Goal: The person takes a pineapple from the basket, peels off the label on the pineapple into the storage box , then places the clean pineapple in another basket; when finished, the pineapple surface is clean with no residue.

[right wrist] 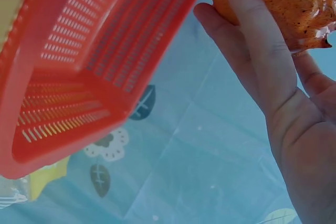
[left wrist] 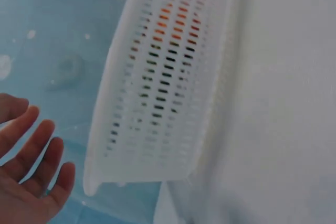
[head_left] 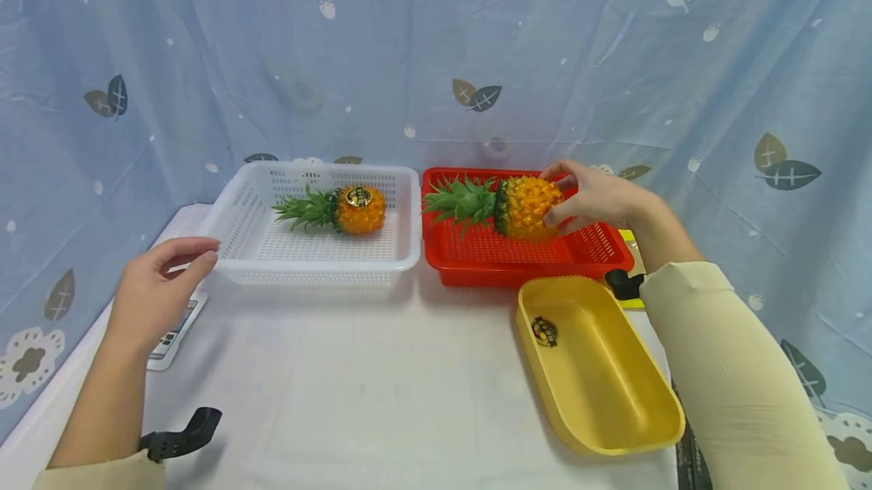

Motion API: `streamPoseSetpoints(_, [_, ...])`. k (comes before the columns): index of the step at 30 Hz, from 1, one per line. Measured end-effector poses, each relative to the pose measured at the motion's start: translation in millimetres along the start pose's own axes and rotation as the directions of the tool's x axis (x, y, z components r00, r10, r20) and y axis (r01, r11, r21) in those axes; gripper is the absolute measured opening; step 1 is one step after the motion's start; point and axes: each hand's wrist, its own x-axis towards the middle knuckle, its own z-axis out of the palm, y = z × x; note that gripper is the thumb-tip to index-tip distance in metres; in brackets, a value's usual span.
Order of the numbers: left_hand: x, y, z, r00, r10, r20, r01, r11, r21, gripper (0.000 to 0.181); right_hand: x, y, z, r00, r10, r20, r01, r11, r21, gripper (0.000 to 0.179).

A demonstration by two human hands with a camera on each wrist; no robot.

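My right hand [head_left: 596,198] grips the bottom end of an orange toy pineapple [head_left: 521,206], held sideways over the red basket [head_left: 518,274] with its green leaves pointing left. In the right wrist view, the thumb and fingers close around the pineapple's glossy orange body [right wrist: 294,3]. Another pineapple [head_left: 361,213], with a round black-and-gold sticker on top, lies inside the white basket [head_left: 316,266]. At that basket's near left corner is my left hand [head_left: 153,285], holding nothing, its fingers loosely bent. The left wrist view shows its fingers apart, beside the basket's end wall [left wrist: 142,166].
A yellow tray [head_left: 606,376] with a round dark sticker [head_left: 544,331] inside stands in front of the red basket. A flat white object with printed markings [head_left: 177,331] lies below the left hand. Behind everything hangs a blue leaf-patterned curtain [head_left: 381,51]; a white cloth [head_left: 368,376] covers the table.
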Motion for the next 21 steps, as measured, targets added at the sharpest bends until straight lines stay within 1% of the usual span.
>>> streamPoseSetpoints(4, [7.3,-11.8,-2.7,0.997,-0.061,-0.038,0.061,0.998,-0.012,0.047,11.8,2,-4,1.0,0.024,0.005,-0.024,1.0,0.001,0.073])
streamPoseSetpoints(7, [13.1,-17.6,-3.3,0.989,-0.139,-0.058,0.139,0.99,-0.011,0.05,21.3,3,-6,0.999,0.035,0.004,-0.035,0.999,-0.006,0.073])
streamPoseSetpoints(9, [16.4,-20.8,-2.8,0.976,-0.206,-0.069,0.205,0.979,-0.016,0.052,27.5,5,-6,0.999,0.039,0.002,-0.039,0.999,-0.005,0.074])
streamPoseSetpoints(11, [19.3,-23.5,-1.3,0.959,-0.274,-0.079,0.273,0.962,-0.025,0.053,32.8,6,-7,0.999,0.047,-0.002,-0.047,0.999,-0.001,0.074])
streamPoseSetpoints(13, [22.1,-26.2,0.1,0.943,-0.321,-0.09,0.319,0.947,-0.036,0.055,37.1,9,-9,0.998,0.06,-0.009,-0.06,0.998,-0.001,0.075])
streamPoseSetpoints(14, [23.5,-27.3,1.1,0.937,-0.337,-0.093,0.335,0.941,-0.038,0.056,38.8,11,-10,0.998,0.066,-0.014,-0.066,0.998,-0.004,0.075])
streamPoseSetpoints(16, [25.9,-28.7,3.6,0.93,-0.356,-0.093,0.354,0.934,-0.038,0.059,42.2,15,-13,0.997,0.076,-0.024,-0.076,0.997,-0.011,0.075])
streamPoseSetpoints(18, [27.9,-29.5,5.8,0.928,-0.365,-0.079,0.363,0.931,-0.04,0.062,45.6,20,-16,0.996,0.084,-0.03,-0.085,0.996,-0.019,0.074])
streamPoseSetpoints(21, [29.7,-29.9,10.0,0.929,-0.367,-0.039,0.365,0.93,-0.048,0.065,50.8,27,-21,0.995,0.099,-0.02,-0.1,0.994,-0.038,0.075])
